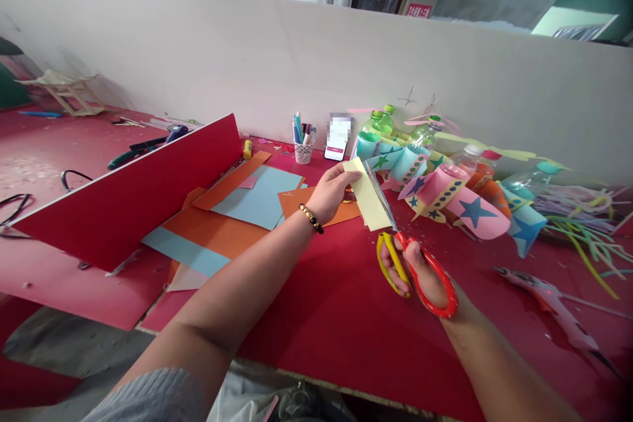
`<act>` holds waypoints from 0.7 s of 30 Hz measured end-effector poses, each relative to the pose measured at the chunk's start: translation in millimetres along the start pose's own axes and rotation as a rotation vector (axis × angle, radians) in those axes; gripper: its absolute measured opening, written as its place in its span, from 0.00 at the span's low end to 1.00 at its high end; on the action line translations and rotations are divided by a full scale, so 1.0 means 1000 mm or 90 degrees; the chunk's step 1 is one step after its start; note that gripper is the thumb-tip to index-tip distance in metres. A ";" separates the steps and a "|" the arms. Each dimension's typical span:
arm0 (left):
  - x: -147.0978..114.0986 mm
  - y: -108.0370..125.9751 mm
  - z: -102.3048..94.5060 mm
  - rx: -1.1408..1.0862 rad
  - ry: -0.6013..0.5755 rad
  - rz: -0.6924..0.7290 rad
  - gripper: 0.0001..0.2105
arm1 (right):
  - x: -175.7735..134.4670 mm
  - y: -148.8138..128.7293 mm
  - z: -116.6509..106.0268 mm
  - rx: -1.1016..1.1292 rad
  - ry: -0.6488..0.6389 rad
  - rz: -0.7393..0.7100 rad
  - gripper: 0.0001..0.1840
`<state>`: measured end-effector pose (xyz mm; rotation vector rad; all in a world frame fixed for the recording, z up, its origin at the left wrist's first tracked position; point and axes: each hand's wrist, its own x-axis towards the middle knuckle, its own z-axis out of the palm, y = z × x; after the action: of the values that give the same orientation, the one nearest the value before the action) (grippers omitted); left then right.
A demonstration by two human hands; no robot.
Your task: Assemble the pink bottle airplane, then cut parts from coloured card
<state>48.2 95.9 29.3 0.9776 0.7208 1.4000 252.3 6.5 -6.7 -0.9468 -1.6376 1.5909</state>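
Observation:
My left hand (pixel 330 191), with a beaded bracelet at the wrist, pinches a pale yellow strip of paper (pixel 368 201) near its upper end. A pair of scissors (pixel 435 283) with one red and one yellow handle loop is in my right hand (pixel 418 270). The fingers pass through both loops. The blades point up and away, along the right edge of the yellow paper; whether they touch it all the way is hard to see. Orange paper (pixel 339 211) lies on the red table just beyond my left hand.
Orange and blue sheets (pixel 257 194) lie left beside a red upright board (pixel 148 191). Behind stand a pen cup (pixel 303 153) and a phone (pixel 339 137). Decorated bottle planes (pixel 479 208) crowd the right, near pipe cleaners (pixel 588 211). A pink glue gun (pixel 548 303) lies right.

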 end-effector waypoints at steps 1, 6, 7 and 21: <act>0.000 0.000 0.000 0.002 0.001 -0.001 0.09 | 0.000 0.000 0.000 0.002 0.000 0.001 0.31; 0.001 0.000 0.000 0.008 0.001 -0.001 0.09 | -0.001 -0.002 0.001 0.003 0.004 -0.001 0.29; 0.001 0.000 0.000 0.008 -0.001 0.000 0.09 | -0.001 -0.002 0.002 0.004 0.005 -0.001 0.29; 0.001 0.000 -0.002 0.003 -0.002 -0.001 0.08 | 0.000 -0.004 0.003 0.006 0.005 0.004 0.30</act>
<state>47.1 97.4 28.5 0.9833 0.7228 1.3958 249.3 4.3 -3.1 -0.9528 -1.6215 1.5963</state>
